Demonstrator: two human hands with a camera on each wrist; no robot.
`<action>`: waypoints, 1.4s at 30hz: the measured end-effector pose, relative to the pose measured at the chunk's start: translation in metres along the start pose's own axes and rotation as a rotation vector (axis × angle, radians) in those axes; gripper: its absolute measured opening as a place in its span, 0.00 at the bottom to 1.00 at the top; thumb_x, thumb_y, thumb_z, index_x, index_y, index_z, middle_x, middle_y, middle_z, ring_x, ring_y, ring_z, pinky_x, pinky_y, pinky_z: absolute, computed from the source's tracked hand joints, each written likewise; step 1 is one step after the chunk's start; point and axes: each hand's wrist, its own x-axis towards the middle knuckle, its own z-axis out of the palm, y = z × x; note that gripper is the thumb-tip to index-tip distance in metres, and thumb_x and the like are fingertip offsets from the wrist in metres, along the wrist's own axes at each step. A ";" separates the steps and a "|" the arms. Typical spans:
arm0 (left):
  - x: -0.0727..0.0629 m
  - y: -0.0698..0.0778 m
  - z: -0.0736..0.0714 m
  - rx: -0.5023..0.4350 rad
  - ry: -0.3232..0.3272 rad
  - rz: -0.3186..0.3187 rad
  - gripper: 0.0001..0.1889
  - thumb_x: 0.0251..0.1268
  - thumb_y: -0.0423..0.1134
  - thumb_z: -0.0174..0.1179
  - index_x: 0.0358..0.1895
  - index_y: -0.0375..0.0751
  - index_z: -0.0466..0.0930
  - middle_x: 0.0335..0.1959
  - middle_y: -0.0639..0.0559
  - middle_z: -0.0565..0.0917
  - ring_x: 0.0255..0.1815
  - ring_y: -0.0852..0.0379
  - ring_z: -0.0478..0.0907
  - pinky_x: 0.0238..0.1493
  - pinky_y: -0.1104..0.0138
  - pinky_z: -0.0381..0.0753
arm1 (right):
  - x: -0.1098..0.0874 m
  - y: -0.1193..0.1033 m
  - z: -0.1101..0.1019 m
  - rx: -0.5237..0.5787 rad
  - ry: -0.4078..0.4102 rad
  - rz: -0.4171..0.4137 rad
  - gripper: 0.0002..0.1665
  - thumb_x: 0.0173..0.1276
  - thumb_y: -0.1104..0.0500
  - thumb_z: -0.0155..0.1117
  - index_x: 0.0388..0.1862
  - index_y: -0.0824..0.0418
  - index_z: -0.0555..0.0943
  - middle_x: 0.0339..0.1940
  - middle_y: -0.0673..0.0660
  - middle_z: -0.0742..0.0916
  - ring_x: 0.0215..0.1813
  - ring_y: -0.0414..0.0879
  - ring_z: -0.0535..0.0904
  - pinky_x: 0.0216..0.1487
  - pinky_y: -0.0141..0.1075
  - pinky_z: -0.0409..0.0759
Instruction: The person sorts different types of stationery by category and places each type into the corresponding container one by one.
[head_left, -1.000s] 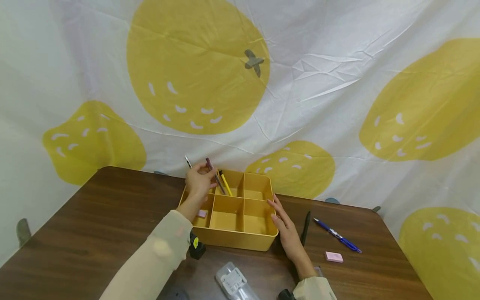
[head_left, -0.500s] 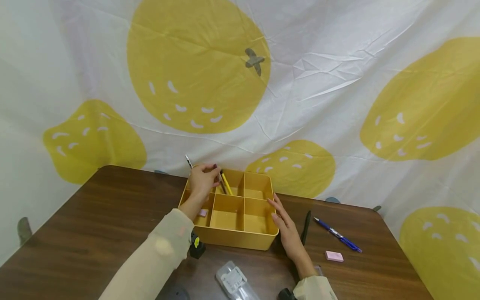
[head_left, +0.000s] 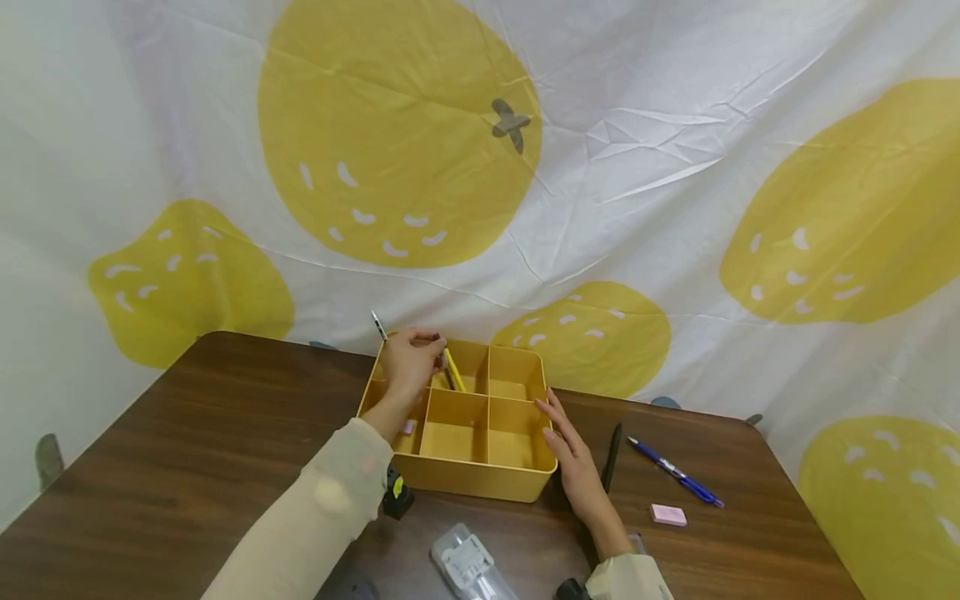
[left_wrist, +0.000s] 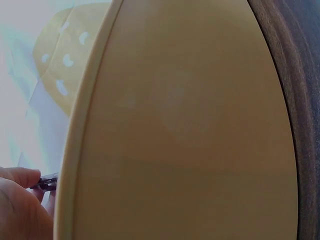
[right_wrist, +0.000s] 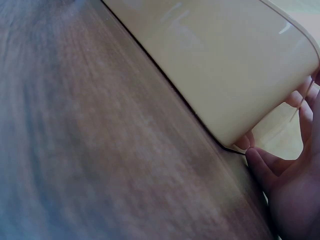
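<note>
My left hand (head_left: pixel 408 362) pinches a slim dark purple pen (left_wrist: pixel 47 182) between thumb and fingers, over the back middle compartment of a yellow six-compartment organizer box (head_left: pixel 480 482). The pen's lower part reaches down into that compartment beside a yellow pen (head_left: pixel 454 371) leaning there. A white-and-black pencil (head_left: pixel 379 325) sticks up from the back left compartment, partly hidden by the hand. In the front left compartment lies a pink eraser (head_left: pixel 408 427). With extended fingers, my right hand (head_left: pixel 576 467) rests against the box's right side, its fingertips at the rim.
Right of the box on the brown table (head_left: pixel 225 450) lie a black pen (head_left: pixel 612 457), a blue pen (head_left: pixel 675 471) and a pink eraser (head_left: pixel 668 515). A clear plastic case (head_left: pixel 468 562) lies in front. A lemon-print cloth (head_left: pixel 637 208) hangs behind.
My left hand has moved slightly right and lowered the purple pen further into the back middle compartment, next to the yellow pen. The right hand and the box have stayed in place.
</note>
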 end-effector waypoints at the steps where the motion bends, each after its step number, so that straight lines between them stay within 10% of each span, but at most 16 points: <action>1: 0.000 0.001 0.000 0.010 0.000 0.003 0.05 0.58 0.28 0.65 0.37 0.30 0.83 0.31 0.35 0.84 0.23 0.46 0.81 0.30 0.57 0.83 | 0.000 0.000 0.000 -0.001 -0.001 0.000 0.26 0.79 0.62 0.40 0.73 0.66 0.60 0.78 0.60 0.50 0.76 0.53 0.42 0.69 0.58 0.45; 10: -0.006 0.005 0.001 0.095 -0.025 0.024 0.06 0.58 0.25 0.63 0.39 0.28 0.82 0.33 0.35 0.84 0.27 0.39 0.82 0.20 0.71 0.77 | 0.000 0.002 -0.002 -0.004 -0.007 -0.001 0.26 0.79 0.62 0.40 0.73 0.66 0.59 0.78 0.59 0.50 0.76 0.54 0.42 0.69 0.59 0.45; 26: -0.005 0.003 0.006 0.181 -0.074 0.059 0.15 0.53 0.23 0.67 0.47 0.28 0.79 0.33 0.38 0.85 0.29 0.42 0.83 0.26 0.65 0.81 | -0.001 0.004 -0.004 0.020 0.013 0.009 0.26 0.79 0.63 0.40 0.73 0.67 0.59 0.78 0.59 0.50 0.77 0.53 0.41 0.70 0.57 0.44; 42: 0.001 -0.009 0.000 0.467 -0.028 0.126 0.17 0.52 0.27 0.67 0.48 0.41 0.86 0.42 0.48 0.86 0.49 0.50 0.81 0.50 0.56 0.71 | -0.002 0.003 -0.003 0.019 0.009 0.010 0.26 0.79 0.60 0.40 0.73 0.64 0.60 0.78 0.57 0.51 0.77 0.53 0.41 0.70 0.57 0.44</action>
